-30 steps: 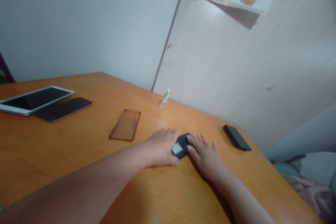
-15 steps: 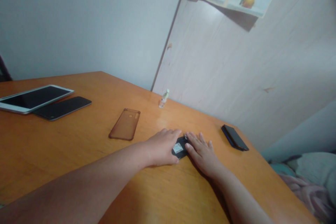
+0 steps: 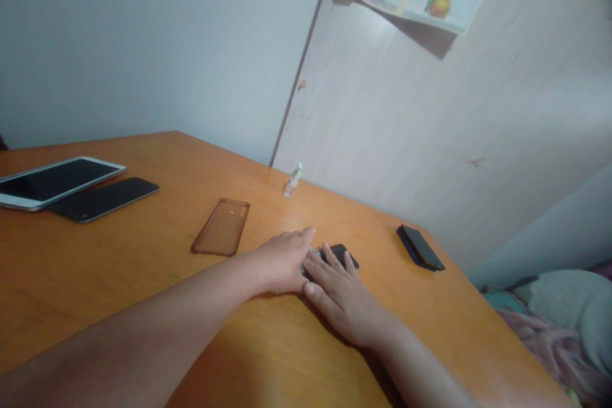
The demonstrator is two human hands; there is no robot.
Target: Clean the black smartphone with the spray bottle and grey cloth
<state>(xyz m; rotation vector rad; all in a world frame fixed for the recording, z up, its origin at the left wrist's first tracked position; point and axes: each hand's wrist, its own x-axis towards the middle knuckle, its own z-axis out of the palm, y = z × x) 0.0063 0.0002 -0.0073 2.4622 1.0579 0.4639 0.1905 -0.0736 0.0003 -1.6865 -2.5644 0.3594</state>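
Note:
A black phone (image 3: pixel 342 254) with a pale label on its upper face lies on the wooden table, mostly covered by both hands. Around its left end is my left hand (image 3: pixel 287 263), thumb on the near side and fingers on the far side, holding it against the table. My right hand (image 3: pixel 337 298) rests flat across the phone's middle with fingers spread, its fingertips close to the left hand. Only the phone's right end shows plainly; the label is now mostly hidden under the right fingers.
Left of the hands lies a brown translucent phone case (image 3: pixel 221 227). A small clear bottle (image 3: pixel 292 180) stands near the table's back edge. At far left, a white tablet (image 3: pixel 57 180) overlaps a dark phone (image 3: pixel 105 199). Toward the right edge sits a dark phone-like stack (image 3: pixel 421 247).
My right hand has slid left over the phone toward my left hand, uncovering the right end and covering the label. My left hand stays at the left end. The view has shifted slightly.

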